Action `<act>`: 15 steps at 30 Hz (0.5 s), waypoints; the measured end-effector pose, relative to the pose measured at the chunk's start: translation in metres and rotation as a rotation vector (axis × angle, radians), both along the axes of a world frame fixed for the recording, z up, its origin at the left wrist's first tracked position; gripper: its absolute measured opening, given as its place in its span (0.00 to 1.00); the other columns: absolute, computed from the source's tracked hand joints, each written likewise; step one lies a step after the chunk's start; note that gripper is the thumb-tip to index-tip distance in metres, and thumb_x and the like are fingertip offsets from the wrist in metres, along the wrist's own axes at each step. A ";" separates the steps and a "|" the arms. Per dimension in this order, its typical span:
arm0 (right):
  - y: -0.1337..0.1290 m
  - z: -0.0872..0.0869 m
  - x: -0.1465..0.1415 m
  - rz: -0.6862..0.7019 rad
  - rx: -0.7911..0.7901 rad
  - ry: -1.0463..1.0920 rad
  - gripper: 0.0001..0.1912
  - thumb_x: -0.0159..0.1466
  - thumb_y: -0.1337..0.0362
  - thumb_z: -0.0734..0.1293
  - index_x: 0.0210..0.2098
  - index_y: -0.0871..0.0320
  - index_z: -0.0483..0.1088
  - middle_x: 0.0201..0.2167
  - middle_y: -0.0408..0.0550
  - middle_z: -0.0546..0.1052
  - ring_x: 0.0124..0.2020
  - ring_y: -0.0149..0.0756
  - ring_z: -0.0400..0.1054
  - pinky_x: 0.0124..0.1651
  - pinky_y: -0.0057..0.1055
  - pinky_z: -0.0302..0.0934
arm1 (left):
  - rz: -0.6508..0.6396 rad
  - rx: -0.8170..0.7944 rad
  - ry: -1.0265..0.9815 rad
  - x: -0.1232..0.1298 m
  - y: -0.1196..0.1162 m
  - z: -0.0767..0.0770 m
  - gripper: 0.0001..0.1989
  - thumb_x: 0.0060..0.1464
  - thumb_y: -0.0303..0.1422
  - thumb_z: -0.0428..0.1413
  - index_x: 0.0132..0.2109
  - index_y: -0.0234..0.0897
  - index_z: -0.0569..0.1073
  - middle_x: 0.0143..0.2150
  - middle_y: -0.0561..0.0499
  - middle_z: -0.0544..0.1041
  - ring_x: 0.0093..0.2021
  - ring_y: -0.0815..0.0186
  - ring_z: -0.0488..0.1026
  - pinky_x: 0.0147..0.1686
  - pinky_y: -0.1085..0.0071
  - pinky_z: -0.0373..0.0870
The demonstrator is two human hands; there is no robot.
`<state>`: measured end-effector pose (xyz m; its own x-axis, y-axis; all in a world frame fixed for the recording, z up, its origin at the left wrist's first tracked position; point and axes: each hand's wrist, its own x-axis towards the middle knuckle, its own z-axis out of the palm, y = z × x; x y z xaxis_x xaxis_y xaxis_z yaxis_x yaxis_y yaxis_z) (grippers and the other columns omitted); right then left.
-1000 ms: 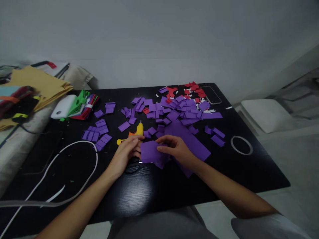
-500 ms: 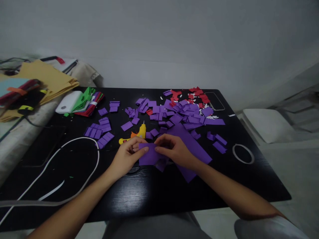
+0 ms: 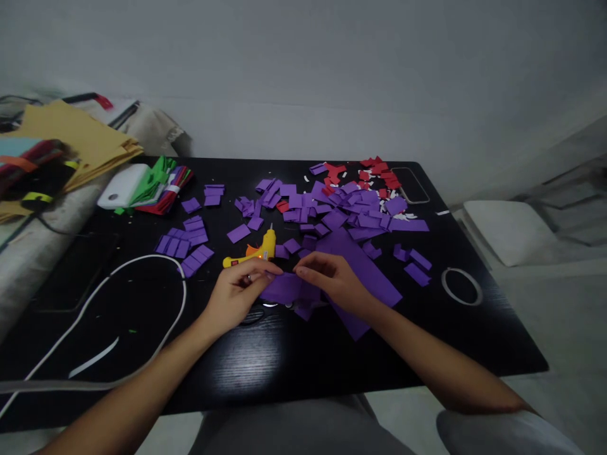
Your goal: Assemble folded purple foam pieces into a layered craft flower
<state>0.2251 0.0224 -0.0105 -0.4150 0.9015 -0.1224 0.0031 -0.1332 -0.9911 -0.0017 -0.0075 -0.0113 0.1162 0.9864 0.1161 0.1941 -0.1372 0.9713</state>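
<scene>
Between my hands is a small piece of purple paper (image 3: 283, 291), tilted over the table. My left hand (image 3: 236, 294) pinches its upper left edge with thumb and fingers. At the upper right edge, my right hand (image 3: 336, 281) has its thumb and fingertips closed on the same paper. Just beyond the left fingers lies a yellow glue gun (image 3: 267, 246), nozzle pointing up. A long purple sheet (image 3: 370, 278) lies under and to the right of my right hand. Other purple scraps sit below the held piece, partly covered.
Folded purple pieces (image 3: 355, 205) are heaped behind my hands, with red scraps (image 3: 379, 169) farther back. A white cable (image 3: 184, 291) loops at left. Bundled colored paper (image 3: 159, 186) and brown envelopes (image 3: 80, 139) are at far left. A ring (image 3: 461, 286) lies at right.
The held purple paper has tilted, its face now more slanted away, and my left fingers have shifted to its top edge. The whole view has shifted slightly.
</scene>
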 end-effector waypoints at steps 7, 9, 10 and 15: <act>-0.008 -0.001 -0.002 -0.052 0.156 -0.066 0.08 0.60 0.60 0.78 0.36 0.55 0.81 0.34 0.44 0.84 0.37 0.36 0.78 0.44 0.32 0.70 | -0.100 0.085 -0.050 -0.001 -0.004 0.002 0.09 0.60 0.29 0.61 0.47 0.38 0.81 0.39 0.49 0.83 0.36 0.65 0.80 0.36 0.73 0.75; -0.012 -0.001 -0.003 -0.094 0.300 -0.145 0.05 0.62 0.62 0.77 0.38 0.54 0.81 0.35 0.44 0.85 0.39 0.36 0.79 0.45 0.32 0.71 | -0.114 0.055 -0.090 0.001 -0.005 0.002 0.13 0.59 0.32 0.63 0.51 0.38 0.79 0.42 0.48 0.83 0.41 0.63 0.81 0.40 0.70 0.77; -0.015 0.000 -0.003 -0.107 0.367 -0.181 0.04 0.63 0.63 0.76 0.38 0.54 0.81 0.35 0.44 0.85 0.39 0.36 0.79 0.45 0.32 0.71 | -0.097 0.040 -0.084 0.002 -0.005 0.002 0.13 0.58 0.33 0.64 0.50 0.38 0.78 0.42 0.48 0.83 0.41 0.62 0.81 0.41 0.70 0.78; -0.025 0.002 -0.004 -0.122 0.553 -0.220 0.04 0.66 0.64 0.75 0.41 0.54 0.80 0.37 0.44 0.86 0.37 0.35 0.80 0.43 0.30 0.71 | -0.051 0.032 0.044 0.007 -0.008 0.002 0.04 0.59 0.34 0.65 0.39 0.39 0.82 0.37 0.51 0.84 0.38 0.65 0.81 0.40 0.72 0.76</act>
<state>0.2208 -0.0022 -0.0087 -0.3230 0.8955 0.3062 0.2332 0.3889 -0.8913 0.0052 -0.0156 -0.0096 0.1721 0.9750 0.1407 0.2285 -0.1784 0.9571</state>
